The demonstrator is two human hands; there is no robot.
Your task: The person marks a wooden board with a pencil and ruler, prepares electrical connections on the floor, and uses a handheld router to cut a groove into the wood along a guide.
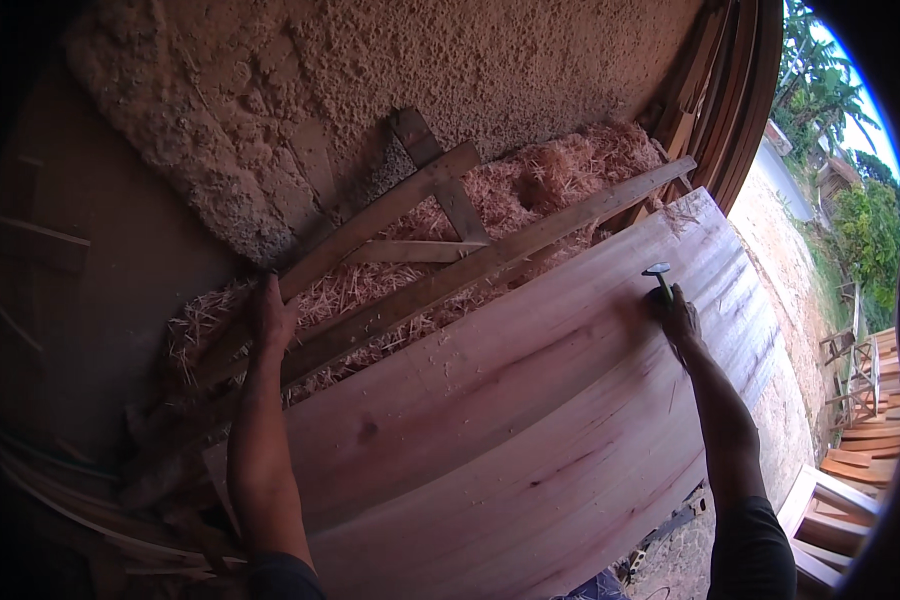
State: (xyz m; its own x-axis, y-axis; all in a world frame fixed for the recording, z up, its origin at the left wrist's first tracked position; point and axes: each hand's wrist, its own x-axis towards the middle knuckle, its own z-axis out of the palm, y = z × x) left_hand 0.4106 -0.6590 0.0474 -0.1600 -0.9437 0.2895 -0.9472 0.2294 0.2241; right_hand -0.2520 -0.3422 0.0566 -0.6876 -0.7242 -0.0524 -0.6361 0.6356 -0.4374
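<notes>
My left hand [275,310] grips the end of a slanted wooden batten [390,213], part of a braced frame, with wood shavings [540,170] under it. My right hand [678,320] holds a hammer [656,270] by the handle, low over a wide, pale reddish wooden panel [500,430]. A long batten [570,215] runs along the panel's far edge.
A rough plastered wall [390,55] rises beyond the shavings. Long planks [720,100] lean at the upper right. Thin strips [70,510] lie at lower left. Outside on the right are a path [770,240], greenery [875,270] and more boards [865,450].
</notes>
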